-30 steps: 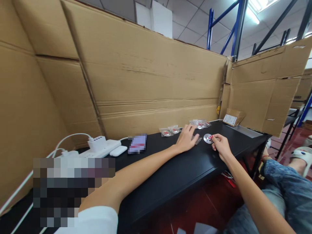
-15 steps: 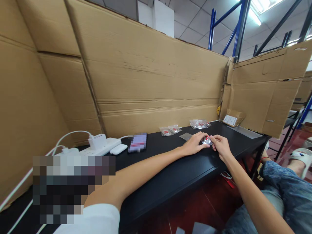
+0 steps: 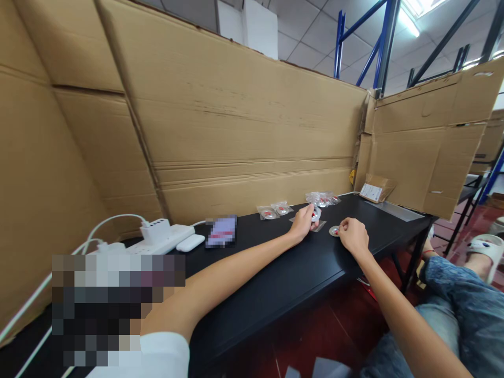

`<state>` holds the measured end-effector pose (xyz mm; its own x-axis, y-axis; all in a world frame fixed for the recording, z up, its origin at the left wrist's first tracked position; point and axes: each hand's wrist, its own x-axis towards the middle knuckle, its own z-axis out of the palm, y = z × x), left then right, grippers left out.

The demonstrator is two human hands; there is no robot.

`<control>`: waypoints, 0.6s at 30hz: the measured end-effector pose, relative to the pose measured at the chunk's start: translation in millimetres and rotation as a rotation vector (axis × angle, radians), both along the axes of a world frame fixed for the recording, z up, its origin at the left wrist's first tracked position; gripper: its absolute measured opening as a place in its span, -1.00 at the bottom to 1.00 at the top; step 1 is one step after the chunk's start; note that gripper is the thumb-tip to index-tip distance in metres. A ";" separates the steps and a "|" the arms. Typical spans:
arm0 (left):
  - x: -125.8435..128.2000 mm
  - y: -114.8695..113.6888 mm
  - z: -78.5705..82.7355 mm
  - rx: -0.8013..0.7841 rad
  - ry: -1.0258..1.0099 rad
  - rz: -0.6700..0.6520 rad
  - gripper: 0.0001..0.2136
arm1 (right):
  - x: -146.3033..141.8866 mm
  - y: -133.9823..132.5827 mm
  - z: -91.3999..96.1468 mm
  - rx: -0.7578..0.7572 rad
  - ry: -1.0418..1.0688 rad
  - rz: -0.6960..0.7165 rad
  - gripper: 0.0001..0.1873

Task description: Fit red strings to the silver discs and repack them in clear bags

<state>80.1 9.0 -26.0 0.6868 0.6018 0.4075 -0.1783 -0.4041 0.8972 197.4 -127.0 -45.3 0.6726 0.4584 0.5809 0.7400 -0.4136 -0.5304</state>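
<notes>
My left hand (image 3: 302, 222) is closed around a shiny round silver piece with a red middle (image 3: 316, 213), tilted up a little above the table. Under it lies a flat clear plastic bag (image 3: 321, 226), partly hidden by the hand. To the right, my right hand (image 3: 353, 233) pinches at the edge of a flat silver disc with red on it (image 3: 334, 231). This disc is at the tabletop, and the fingertips cover its right side. The two hands are apart.
Bagged silver discs (image 3: 268, 213) lie along the cardboard wall (image 3: 252, 115), with several more bagged pieces (image 3: 323, 200) farther right. A phone (image 3: 221, 231), a white case (image 3: 190, 242) and a power strip (image 3: 173, 236) are at left. A brown package (image 3: 377, 189) stands at the far right corner.
The hands, together at one shiny round piece before, have separated. My left hand has moved left with a round piece; a flat disc now shows by my right fingertips.
</notes>
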 end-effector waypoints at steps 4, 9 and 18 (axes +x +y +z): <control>2.2 -2.7 -1.1 -0.088 -0.060 -0.182 -0.51 | -15.0 -2.3 7.7 0.039 -0.260 0.113 -0.85; 3.8 -22.6 -1.3 -0.060 -0.058 -0.239 -0.59 | -34.9 -8.1 18.8 0.023 -0.450 0.394 -0.79; -2.7 -29.8 0.7 0.243 0.041 -0.185 -0.61 | -34.5 -11.2 18.5 0.004 -0.397 0.465 -0.78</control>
